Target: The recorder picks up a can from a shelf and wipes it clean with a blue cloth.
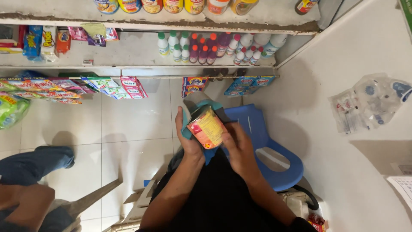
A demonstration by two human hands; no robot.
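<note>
— Between the two hands, what is there?

— A can (207, 127) with an orange and yellow label, tilted so its top leans away from the person. The left hand (188, 136) wraps its near-left side, fingers closed around it together with a teal cloth (201, 106) that sticks out past the fingertips. The right hand (239, 148) presses against the can's right side, fingers curled onto it, so both hands hold the can.

— And beyond the hands?

— Just past the right hand and below it stands a blue plastic chair (274, 165), partly hidden by the wrist. Farther out from the fingertips runs a shelf (137, 53) with a cluster of small bottles (206, 48), white ones with green caps and purple ones with red caps. Strips of bright sachets (103, 88) hang from the shelf edge, off to the left of the left hand.

— Anything to the right?

— A white wall, with clear plastic packets (369, 105) hanging on it, well apart from the right hand.

— Someone else nearby?

— Far to the left of the left hand, a person's leg in blue jeans (36, 165) over the white tiled floor (124, 141).
</note>
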